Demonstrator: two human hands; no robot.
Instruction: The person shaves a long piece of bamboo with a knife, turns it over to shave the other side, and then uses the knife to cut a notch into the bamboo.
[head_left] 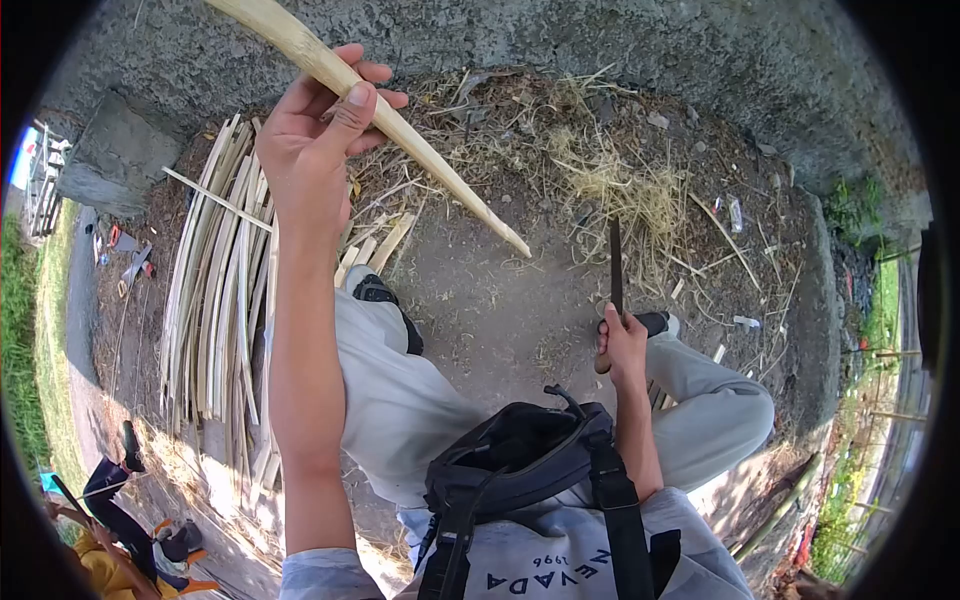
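Observation:
My left hand (335, 115) is raised at the upper left, its thumb and fingers closed around a pale wooden stick (430, 157). The stick slants down to the right and ends in a tapered tip above the dirt floor. Lower and to the right, my right hand (624, 342) grips the wooden handle of a long, dark-bladed knife (616, 265). The blade points up, away from my body, and is apart from the stick. Dry shavings (640, 205) lie on the ground beyond the blade.
Many long split strips (215, 300) are piled at the left. Near them are a concrete block (125, 155) and a saw (133, 268). A rough wall (600, 40) runs across the far side. Another person (110, 530) sits at the lower left. A black bag (515, 450) rests at my waist.

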